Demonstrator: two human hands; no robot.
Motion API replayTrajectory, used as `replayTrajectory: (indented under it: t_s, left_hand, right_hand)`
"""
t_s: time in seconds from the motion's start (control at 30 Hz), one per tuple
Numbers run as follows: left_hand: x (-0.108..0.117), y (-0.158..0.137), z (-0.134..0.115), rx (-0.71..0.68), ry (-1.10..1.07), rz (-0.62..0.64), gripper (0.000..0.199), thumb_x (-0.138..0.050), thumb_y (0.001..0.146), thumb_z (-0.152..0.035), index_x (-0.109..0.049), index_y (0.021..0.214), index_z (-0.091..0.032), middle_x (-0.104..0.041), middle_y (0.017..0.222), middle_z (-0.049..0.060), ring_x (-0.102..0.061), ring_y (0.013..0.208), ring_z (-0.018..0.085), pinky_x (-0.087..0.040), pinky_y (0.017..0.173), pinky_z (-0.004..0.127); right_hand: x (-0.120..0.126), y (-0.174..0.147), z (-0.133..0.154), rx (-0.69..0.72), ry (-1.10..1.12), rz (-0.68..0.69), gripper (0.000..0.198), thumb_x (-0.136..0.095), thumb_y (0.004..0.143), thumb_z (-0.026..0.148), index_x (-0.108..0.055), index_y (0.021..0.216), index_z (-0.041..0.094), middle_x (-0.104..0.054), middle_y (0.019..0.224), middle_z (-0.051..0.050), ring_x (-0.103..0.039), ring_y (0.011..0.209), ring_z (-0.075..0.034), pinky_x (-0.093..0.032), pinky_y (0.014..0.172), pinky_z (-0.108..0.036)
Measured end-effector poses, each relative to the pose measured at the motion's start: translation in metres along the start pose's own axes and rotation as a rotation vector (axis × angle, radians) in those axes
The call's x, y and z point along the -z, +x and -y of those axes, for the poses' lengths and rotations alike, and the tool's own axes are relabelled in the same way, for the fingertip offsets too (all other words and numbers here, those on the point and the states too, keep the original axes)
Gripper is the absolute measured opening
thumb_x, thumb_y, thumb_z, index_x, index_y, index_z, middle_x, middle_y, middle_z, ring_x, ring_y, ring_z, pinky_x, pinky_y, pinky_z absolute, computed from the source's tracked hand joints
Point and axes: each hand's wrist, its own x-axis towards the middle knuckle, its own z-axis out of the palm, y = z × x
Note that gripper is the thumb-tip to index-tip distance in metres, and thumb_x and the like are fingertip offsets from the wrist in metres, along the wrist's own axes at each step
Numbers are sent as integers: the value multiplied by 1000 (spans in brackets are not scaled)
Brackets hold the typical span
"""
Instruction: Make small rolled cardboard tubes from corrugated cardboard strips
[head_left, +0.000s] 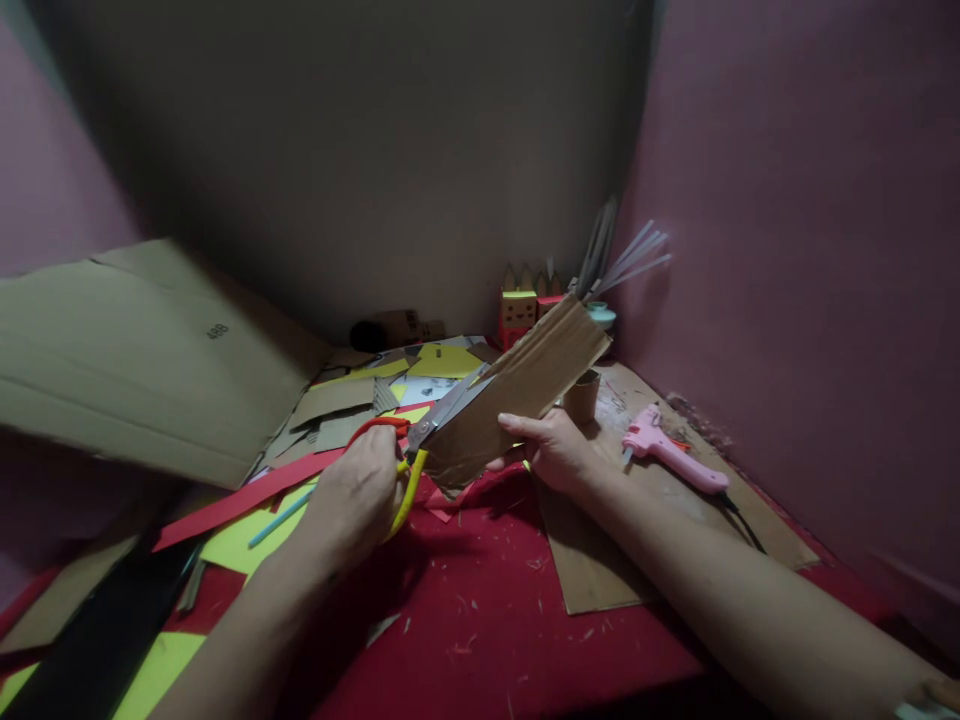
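Note:
My left hand (360,485) is closed around the handles of a pair of scissors (444,410), one handle red-orange and the other yellow. The metal blades point up and to the right, along the left edge of a brown cardboard piece (517,395). Whether the blades are biting into the cardboard I cannot tell exactly. My right hand (551,445) grips that cardboard near its lower right edge, with the thumb on its face and the other fingers mostly behind it. The cardboard is held tilted above the red tablecloth (465,600).
A pink glue gun (675,450) lies on a flat cardboard sheet (600,570) at the right, near a small cardboard tube (582,398). Paper and cardboard scraps (337,400) cover the left side. A large cardboard panel (150,360) leans there. Decorated boxes (518,315) stand behind.

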Motion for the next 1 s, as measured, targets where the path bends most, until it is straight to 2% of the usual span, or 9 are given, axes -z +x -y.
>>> replayTrajectory:
  t_s: [0.2,0.3,0.37,0.5,0.57,0.63,0.8,0.9,1.0]
  left_hand:
    - [-4,0,2,72,40,-6,13,-35,81,-22,-46,80,-17,-58,74,12,-59,65,24,-40,54,31]
    - [-3,3,3,199,-111,24,10,-39,79,-24,-47,79,-18,-58,73,10,-57,64,24,-38,54,31]
    - [-3,5,5,338,-397,38,13,-45,78,-31,-49,77,-19,-57,69,6,-55,60,21,-38,52,30]
    - [-8,9,8,612,-1200,63,28,-62,71,-44,-54,83,-19,-53,60,-2,-47,45,13,-35,42,24]
    - [-11,9,9,661,-1374,74,33,-66,69,-44,-54,85,-18,-50,56,-4,-43,41,10,-32,39,22]
    - [-11,9,9,657,-1431,92,35,-71,66,-40,-55,86,-17,-49,52,-5,-43,40,9,-32,39,21]
    - [-7,9,9,630,-1514,134,40,-76,61,-30,-57,93,-15,-51,50,-5,-43,40,8,-33,39,21]
    - [-6,11,8,656,-1467,85,42,-78,57,-27,-57,90,-15,-52,50,-6,-43,40,8,-32,40,20]
    - [-6,13,6,651,-1434,-31,40,-81,49,-21,-58,82,-15,-52,52,-7,-43,41,7,-32,40,20]
  right_hand:
    - [0,-1,0,6,-29,5,36,-75,62,24,-65,93,8,-69,86,-13,-63,64,-21,-57,48,-34]
    - [0,-1,-1,19,-32,9,36,-75,62,27,-65,91,9,-68,84,-11,-63,63,-19,-56,46,-31]
    - [0,-1,0,37,-12,-11,37,-76,60,27,-65,92,11,-68,87,-10,-63,65,-20,-56,44,-31]
    - [-1,0,2,46,35,-68,33,-78,57,25,-66,85,12,-68,79,-5,-61,61,-18,-56,42,-31]
    - [-1,0,2,44,56,-83,30,-79,56,25,-66,79,12,-65,69,-3,-59,56,-16,-55,41,-30]
    - [-1,0,2,45,69,-97,29,-80,55,25,-65,76,12,-63,64,-1,-57,52,-14,-55,40,-30]
    - [1,0,0,31,41,-79,28,-80,58,27,-66,78,12,-65,66,-1,-59,53,-15,-54,40,-29]
    - [2,1,-3,23,45,-57,31,-78,60,29,-68,84,13,-68,73,-3,-62,57,-17,-54,40,-29]
    - [3,2,-4,-11,71,-31,31,-76,63,32,-68,86,13,-70,79,-5,-64,62,-20,-53,40,-29]
